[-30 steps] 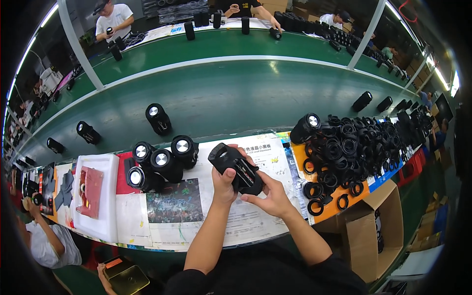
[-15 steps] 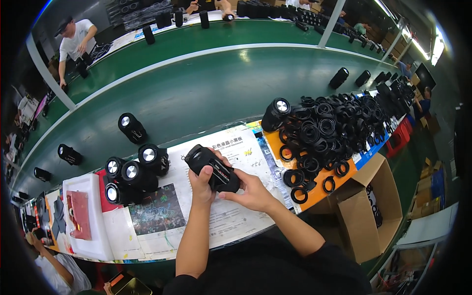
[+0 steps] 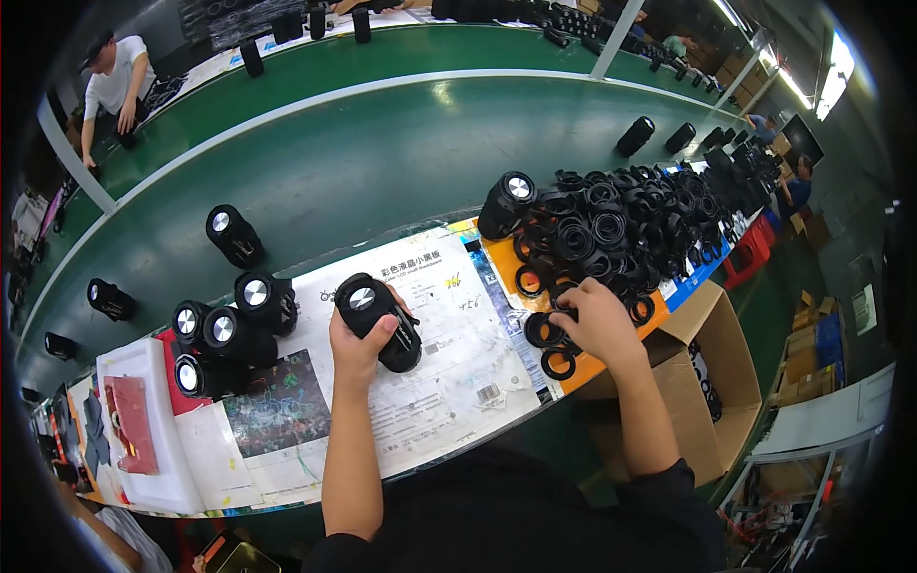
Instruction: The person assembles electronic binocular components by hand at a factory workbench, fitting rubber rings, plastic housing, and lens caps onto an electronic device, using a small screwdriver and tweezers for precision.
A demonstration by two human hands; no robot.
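Observation:
My left hand [image 3: 357,351] is wrapped round a black cylindrical speaker [image 3: 399,346]. The speaker stands tilted over the white printed sheet, its silver disc end facing up. Over the near edge of a heap of black rings [image 3: 604,229], my right hand [image 3: 607,327] has its fingers curled together at a black ring, which they partly hide. Loose black rings [image 3: 558,363] lie beside those fingertips on the orange board. Another black speaker [image 3: 508,204] stands at the heap's left end.
Several black speakers [image 3: 229,329] cluster left, beside a white foam tray [image 3: 172,425] holding a red piece. More speakers [image 3: 233,235] stand on the green conveyor [image 3: 382,143]. An open cardboard box [image 3: 702,392] sits below the table's right edge. Co-workers [image 3: 119,81] work across the line.
My right hand has left the speaker and moved right to the rings. My left hand alone now holds the speaker, turned so its silver disc shows. The whole view has shifted slightly.

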